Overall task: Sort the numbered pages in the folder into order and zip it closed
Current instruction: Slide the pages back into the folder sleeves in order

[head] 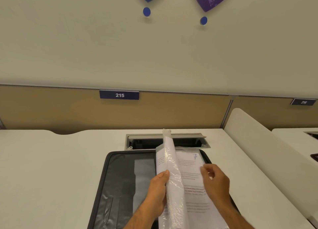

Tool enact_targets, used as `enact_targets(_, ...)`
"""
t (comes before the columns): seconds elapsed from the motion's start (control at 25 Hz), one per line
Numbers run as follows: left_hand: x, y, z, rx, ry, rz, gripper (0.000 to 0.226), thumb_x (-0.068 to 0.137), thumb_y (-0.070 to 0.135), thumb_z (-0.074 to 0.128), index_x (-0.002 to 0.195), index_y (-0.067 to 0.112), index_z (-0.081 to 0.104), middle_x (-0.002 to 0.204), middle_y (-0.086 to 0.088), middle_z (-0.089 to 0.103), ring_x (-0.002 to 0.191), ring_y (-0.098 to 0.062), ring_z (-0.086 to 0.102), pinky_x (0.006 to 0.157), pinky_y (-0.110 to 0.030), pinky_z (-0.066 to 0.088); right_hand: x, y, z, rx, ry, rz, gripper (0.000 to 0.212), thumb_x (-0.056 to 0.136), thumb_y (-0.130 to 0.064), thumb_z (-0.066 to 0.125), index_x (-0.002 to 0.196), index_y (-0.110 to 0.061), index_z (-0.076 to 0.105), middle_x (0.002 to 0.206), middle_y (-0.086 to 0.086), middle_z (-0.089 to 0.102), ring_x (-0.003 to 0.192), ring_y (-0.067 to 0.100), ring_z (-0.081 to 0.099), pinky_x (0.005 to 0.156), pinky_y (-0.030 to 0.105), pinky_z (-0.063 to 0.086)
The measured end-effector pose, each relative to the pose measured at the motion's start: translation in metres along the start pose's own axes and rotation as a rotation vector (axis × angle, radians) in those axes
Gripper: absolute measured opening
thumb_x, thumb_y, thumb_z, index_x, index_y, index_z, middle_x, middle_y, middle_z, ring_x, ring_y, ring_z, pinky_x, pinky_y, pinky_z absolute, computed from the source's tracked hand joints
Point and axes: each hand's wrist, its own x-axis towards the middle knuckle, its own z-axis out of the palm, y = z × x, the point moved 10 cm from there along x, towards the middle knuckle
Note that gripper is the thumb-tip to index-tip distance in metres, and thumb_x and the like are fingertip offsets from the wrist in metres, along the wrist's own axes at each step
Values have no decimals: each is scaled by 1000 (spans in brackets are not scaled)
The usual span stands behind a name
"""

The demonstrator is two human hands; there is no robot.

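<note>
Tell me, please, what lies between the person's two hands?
In the head view, raised clear plastic page sleeves, gripped by the left hand, stand before the right hand.

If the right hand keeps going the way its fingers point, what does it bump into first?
Probably the lifted plastic sleeves that the left hand holds up. The right hand points leftward over the page marked 7; depth is unclear.
</note>
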Motion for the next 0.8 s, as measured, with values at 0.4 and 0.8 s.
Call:
enact_targets(0.4, -5, 0, 2, 59, 15, 21, 26, 107, 23, 45, 114, 10, 66, 100, -12, 77, 92, -31, 74, 82, -49, 60, -35, 20, 77, 312, -622, 413, 26, 85, -13, 78, 93, 10, 69, 85, 15, 76, 73, 26, 72, 70, 38, 59)
enact_targets(0.8, -6, -8, 8, -4, 35, -31, 24, 105, 24, 49, 114, 9, 65, 97, -12, 77, 89, -30, 75, 68, -42, 61, 3, 8, 1, -117, -31, -67, 12, 89, -23, 74, 98, -16, 69, 94, -3, 72, 85, 17, 66, 69, 24, 49)
